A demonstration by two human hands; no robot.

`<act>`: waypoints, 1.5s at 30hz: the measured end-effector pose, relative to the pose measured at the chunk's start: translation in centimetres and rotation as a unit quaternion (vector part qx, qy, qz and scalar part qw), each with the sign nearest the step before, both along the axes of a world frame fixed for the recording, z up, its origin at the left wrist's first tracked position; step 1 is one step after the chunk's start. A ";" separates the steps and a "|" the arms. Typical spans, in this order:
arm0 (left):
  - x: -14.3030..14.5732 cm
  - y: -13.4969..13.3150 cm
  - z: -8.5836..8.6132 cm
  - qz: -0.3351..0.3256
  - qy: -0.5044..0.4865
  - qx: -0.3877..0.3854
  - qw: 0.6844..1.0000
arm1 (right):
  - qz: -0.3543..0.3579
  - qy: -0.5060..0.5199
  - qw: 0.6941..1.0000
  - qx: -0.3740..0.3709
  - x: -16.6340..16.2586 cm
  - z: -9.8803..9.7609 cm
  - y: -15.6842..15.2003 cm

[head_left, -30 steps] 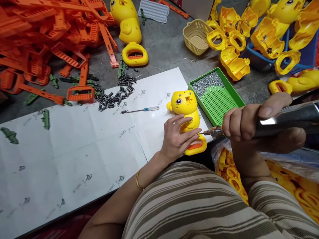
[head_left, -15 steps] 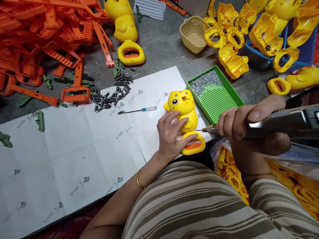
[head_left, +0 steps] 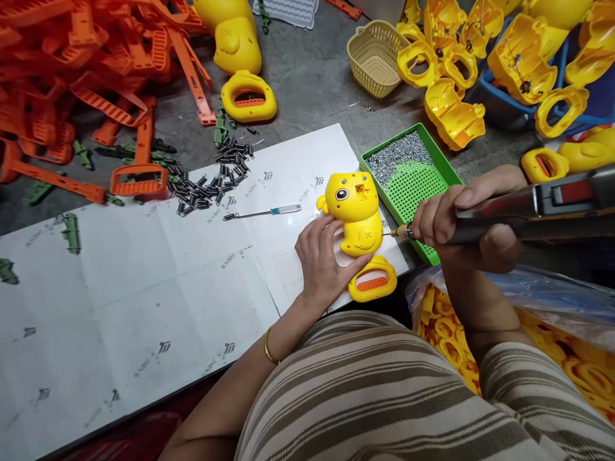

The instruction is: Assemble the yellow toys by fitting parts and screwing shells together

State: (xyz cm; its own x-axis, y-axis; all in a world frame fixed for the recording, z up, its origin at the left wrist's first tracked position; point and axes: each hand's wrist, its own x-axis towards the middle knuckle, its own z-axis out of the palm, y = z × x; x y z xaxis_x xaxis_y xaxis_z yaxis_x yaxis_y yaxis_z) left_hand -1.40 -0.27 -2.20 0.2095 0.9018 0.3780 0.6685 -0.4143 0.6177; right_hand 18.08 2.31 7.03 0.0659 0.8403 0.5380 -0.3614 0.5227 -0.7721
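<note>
A yellow duck-shaped plastic toy (head_left: 363, 237) lies face up on the white sheet, one printed eye showing. Its ring-shaped handle, with an orange ribbed grip inside, points toward my body. My left hand (head_left: 323, 259) steadies the toy from the left, fingertips at its side and thumb across the neck above the handle. In my right hand (head_left: 471, 221) is a power screwdriver (head_left: 571, 208), held level. Its thin bit reaches the right edge of the toy's body; whether it sits in a screw I cannot tell. Screws (head_left: 401, 157) fill the far part of a green perforated tray (head_left: 439, 168) beside the toy.
A hand screwdriver (head_left: 262, 212) lies left of the toy. Black springs (head_left: 216, 182), green parts (head_left: 72, 232) and a heap of orange pieces (head_left: 86, 64) are at the far left. Beyond the tray stand a beige basket (head_left: 376, 61) and open yellow shells (head_left: 454, 115).
My left hand's fingers have drawn back from the toy's belly to its left side. The power screwdriver's bit has moved up along the toy's right edge.
</note>
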 end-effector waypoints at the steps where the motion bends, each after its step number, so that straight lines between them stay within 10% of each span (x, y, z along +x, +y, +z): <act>1: 0.0 0.0 -0.1 0.000 0.002 0.000 1.000 | -0.007 -0.004 1.000 -0.017 0.0 0.0 0.0; 8: -0.2 -0.1 0.1 0.005 0.008 0.007 1.000 | -0.046 -0.017 0.997 -0.058 -0.1 0.0 0.1; 19: 0.5 0.0 2.0 -0.134 0.006 0.098 0.986 | 0.102 -0.077 0.987 -0.095 2.4 3.0 -1.8; 28: 0.5 0.1 2.5 -0.144 -0.020 0.000 0.989 | 0.109 -0.050 0.990 -0.077 1.0 2.1 -2.3; 45: 0.2 -0.3 0.8 0.049 0.009 -0.025 0.998 | -0.011 -0.041 0.999 -0.026 0.7 0.3 -0.4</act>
